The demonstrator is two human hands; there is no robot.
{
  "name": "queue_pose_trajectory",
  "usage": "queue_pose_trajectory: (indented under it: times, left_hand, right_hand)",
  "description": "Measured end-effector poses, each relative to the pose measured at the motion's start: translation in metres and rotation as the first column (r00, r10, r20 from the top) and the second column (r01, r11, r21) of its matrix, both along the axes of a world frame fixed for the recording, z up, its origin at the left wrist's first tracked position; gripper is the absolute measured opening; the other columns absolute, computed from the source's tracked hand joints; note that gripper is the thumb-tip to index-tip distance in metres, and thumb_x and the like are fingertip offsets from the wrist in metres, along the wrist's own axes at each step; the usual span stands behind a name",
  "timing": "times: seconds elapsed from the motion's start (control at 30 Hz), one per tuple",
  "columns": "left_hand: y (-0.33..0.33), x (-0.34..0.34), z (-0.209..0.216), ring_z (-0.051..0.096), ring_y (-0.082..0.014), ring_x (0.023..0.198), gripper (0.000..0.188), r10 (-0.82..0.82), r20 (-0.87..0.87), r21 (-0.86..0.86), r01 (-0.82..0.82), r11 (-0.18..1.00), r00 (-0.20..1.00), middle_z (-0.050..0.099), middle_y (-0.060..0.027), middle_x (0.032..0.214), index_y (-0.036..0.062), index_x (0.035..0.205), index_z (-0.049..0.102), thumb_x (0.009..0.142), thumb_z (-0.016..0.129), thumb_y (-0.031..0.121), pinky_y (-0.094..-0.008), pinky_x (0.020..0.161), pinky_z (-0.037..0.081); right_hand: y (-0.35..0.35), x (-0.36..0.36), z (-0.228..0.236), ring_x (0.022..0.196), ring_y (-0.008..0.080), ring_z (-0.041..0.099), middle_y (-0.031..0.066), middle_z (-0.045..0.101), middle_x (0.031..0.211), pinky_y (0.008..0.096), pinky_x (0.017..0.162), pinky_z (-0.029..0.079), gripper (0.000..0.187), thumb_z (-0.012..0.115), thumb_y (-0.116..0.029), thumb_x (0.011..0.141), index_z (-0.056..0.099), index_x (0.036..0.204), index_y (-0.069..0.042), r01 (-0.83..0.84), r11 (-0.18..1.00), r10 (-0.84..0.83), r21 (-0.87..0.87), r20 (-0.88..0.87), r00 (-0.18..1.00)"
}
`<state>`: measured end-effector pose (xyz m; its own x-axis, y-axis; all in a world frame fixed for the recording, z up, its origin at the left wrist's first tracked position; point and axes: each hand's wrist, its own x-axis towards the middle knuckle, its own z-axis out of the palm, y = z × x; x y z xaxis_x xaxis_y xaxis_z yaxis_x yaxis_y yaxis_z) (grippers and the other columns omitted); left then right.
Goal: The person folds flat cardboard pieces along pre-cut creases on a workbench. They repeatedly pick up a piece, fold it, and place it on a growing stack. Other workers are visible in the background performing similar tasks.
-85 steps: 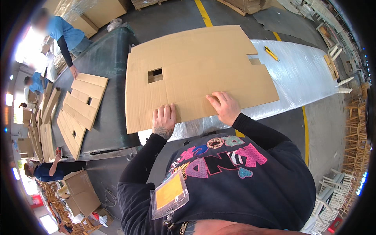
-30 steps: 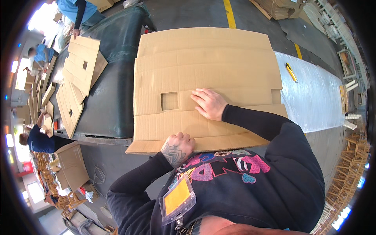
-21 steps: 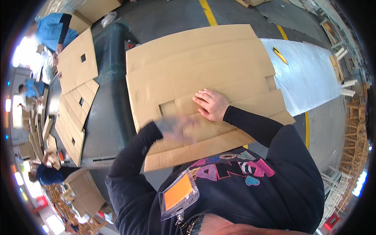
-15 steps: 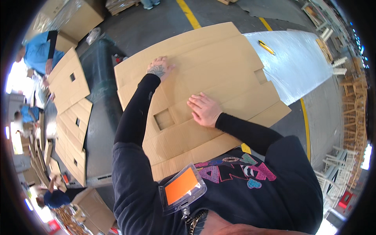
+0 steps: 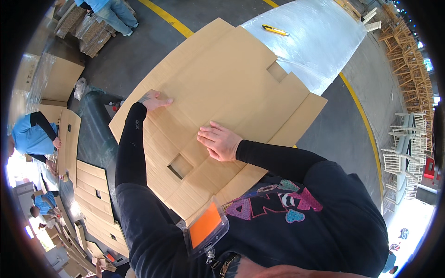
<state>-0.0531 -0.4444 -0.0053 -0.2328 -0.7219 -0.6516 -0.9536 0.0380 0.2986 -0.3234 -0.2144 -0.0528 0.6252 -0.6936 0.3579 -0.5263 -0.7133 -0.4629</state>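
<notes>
A large sheet of brown cardboard [image 5: 222, 78] with fold creases and rectangular cutouts lies in front of me. My left hand [image 5: 155, 101] rests on its left part, thumb apart from the other fingers, which show only in part. My right hand [image 5: 219, 142] lies flat on the cardboard nearer to me, fingers stretched out, close to a cutout [image 5: 180, 166]. Neither hand shows anything held. Beyond the sheet's far right edge, a yellow utility knife [image 5: 275, 30] lies on a shiny film-wrapped surface [image 5: 315, 41].
More cardboard sheets with cutouts [image 5: 92, 178] lie on the left, where a person in blue [image 5: 34, 134] handles one. Another person [image 5: 116, 16] stands by wrapped stacks [image 5: 95, 39] at the far left. Pale chairs [image 5: 403, 153] and stacked wooden chairs [image 5: 408, 65] stand on the right.
The view has turned, and the cardboard now sits at a steeper slant. My left hand has moved nearer the sheet's left edge. The right hand stays flat on the cardboard.
</notes>
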Motion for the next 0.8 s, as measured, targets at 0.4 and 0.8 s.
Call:
queue_pose_trajectory:
  times: [0.4, 0.8]
  left_hand:
    - [0.175, -0.086, 0.114, 0.064, -0.0337, 0.067, 0.036, -0.166, 0.089, -0.741, 0.177, 0.648, 0.982, 0.060, -0.0131, 0.066, 0.0064, 0.081, 0.058, 0.073, 0.079, 0.035, -0.0443, 0.060, 0.050]
    - [0.061, -0.030, 0.072, 0.054, -0.0347, 0.127, 0.084, 0.023, -0.106, -0.414, -0.065, 0.908, 0.994, 0.059, -0.0230, 0.133, -0.0005, 0.140, 0.050, 0.076, 0.074, 0.050, -0.0433, 0.106, 0.042]
  right_hand:
    - [0.009, -0.005, -0.009, 0.131, 0.0265, 0.050, 0.0127, 0.055, 0.136, 0.0512, 0.117, 0.029, 0.053, 0.063, -0.023, 0.082, 0.058, 0.130, -0.002, 0.002, 1.000, -0.004, -0.021, -0.083, 0.997]
    - [-0.044, 0.000, 0.020, 0.135, 0.0304, 0.045, 0.0141, 0.054, 0.139, 0.0504, 0.116, 0.030, 0.046, 0.058, -0.024, 0.088, 0.058, 0.130, -0.005, -0.100, 0.992, 0.097, -0.081, -0.044, 0.994]
